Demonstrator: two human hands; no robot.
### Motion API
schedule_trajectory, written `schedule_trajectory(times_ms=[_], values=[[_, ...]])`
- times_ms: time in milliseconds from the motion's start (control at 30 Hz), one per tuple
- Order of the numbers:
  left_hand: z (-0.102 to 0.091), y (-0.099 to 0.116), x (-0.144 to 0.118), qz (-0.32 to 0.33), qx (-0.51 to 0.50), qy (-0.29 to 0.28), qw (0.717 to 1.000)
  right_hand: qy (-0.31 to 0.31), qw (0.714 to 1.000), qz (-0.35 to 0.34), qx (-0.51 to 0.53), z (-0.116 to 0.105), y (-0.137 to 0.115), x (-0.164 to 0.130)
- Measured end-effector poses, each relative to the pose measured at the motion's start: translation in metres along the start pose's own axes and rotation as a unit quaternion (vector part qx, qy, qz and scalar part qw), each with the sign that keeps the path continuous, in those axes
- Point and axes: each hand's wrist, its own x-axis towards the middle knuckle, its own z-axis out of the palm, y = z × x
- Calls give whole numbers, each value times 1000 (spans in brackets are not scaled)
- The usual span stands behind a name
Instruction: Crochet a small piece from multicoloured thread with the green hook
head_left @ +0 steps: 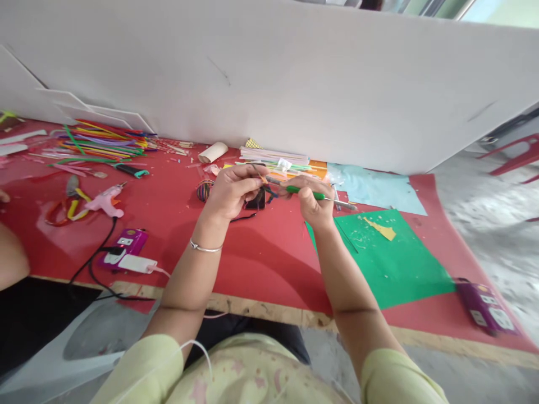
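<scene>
Plenty of bare red table is left open across the lower middle of the frame. The upper left is clogged by a straw pile, with a glue gun and its cord below it. The back is walled off by a white board. The right is taken up by green paper.

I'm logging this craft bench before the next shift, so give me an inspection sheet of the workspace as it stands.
Surface: red table, plywood edge showing.
Job's things: green-handled tool; small orange piece, too small to identify.
Clutter: colourful sticks, glue gun, green sheet, cardboard tube.
Hands: left hand pinches the orange piece; right hand grips the tool.
Cables: black cable to a purple power strip.
Surroundings: white board behind; another person's arm at left.
</scene>
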Motion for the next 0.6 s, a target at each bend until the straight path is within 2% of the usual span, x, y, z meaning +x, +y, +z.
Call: schedule_trajectory(times_ms=[300,600], values=[[2,-2,1,-5,-40,-9,999,14,1000,8,6,5,1,-2],[-4,-3,1,-23,-76,-53,995,11,1000,0,15,6,-1,-1]])
